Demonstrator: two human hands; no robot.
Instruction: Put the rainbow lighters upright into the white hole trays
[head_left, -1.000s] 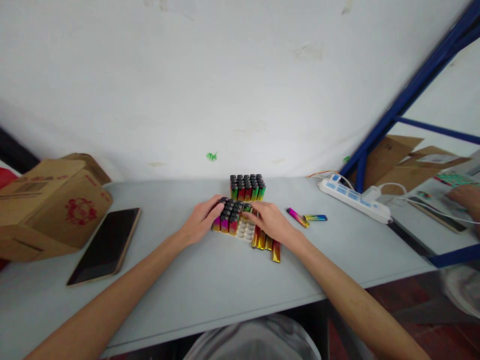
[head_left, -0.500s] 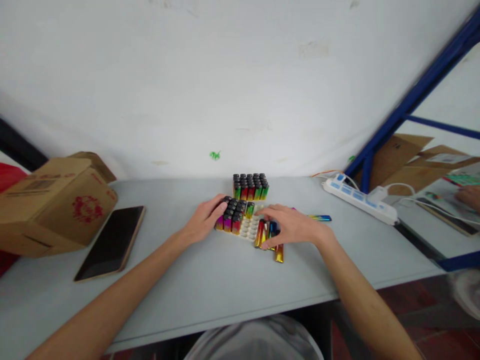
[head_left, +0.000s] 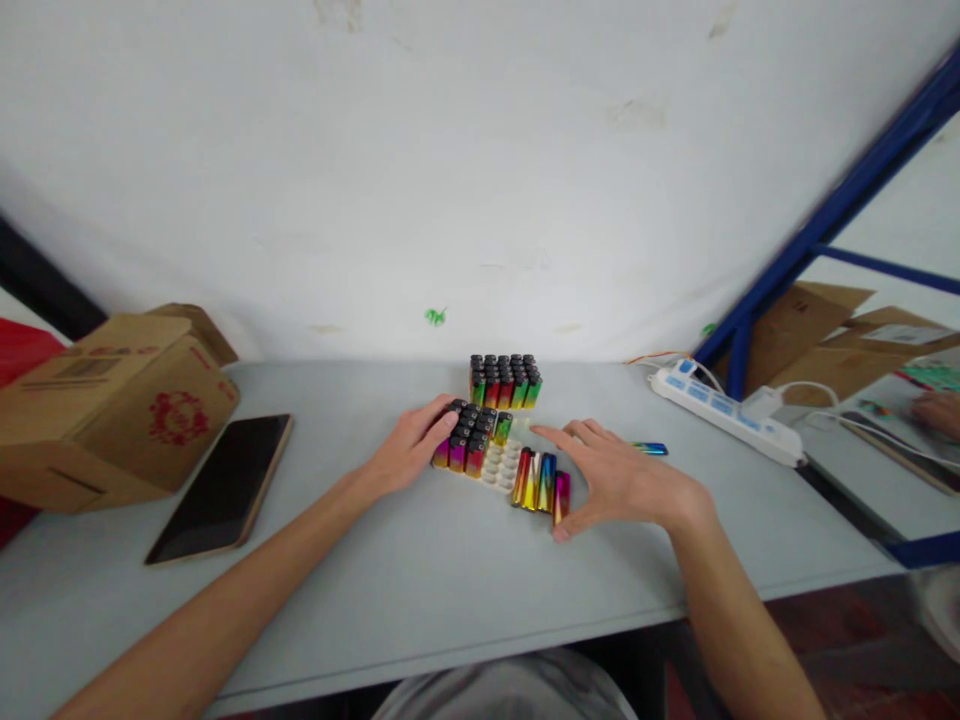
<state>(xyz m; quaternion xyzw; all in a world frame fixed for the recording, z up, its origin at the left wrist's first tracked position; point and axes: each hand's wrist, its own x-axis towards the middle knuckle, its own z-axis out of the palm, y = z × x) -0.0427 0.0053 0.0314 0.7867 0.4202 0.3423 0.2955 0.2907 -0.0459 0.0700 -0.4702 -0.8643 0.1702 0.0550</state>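
Observation:
A white tray (head_left: 495,467) with rows of round hollows lies mid-table. Black-topped lighters (head_left: 465,440) with shiny purple-to-red bodies stand packed on its left part. My left hand (head_left: 411,440) grips that left side, its thumb pressed over the lighter tops. Several shiny metallic pieces, red, gold and blue (head_left: 534,482), lie side by side at the tray's right edge. A purple-red metallic piece (head_left: 562,492) lies beside them, a little nearer to me. Around this piece my right hand (head_left: 611,475) is spread, thumb at its near end and forefinger stretched toward the tray.
Behind the tray a block of black-topped lighters (head_left: 505,382) stands by the wall. A blue metallic piece (head_left: 651,448) lies right of my hand. Farther right is a white power strip (head_left: 724,412) with cables. At left are a tablet (head_left: 223,487) and cardboard box (head_left: 120,405).
My right hand has shifted right and spread wider, uncovering the row of metallic pieces. A purple-red piece now shows at the row's right end, where a gold one was. My left hand stays put.

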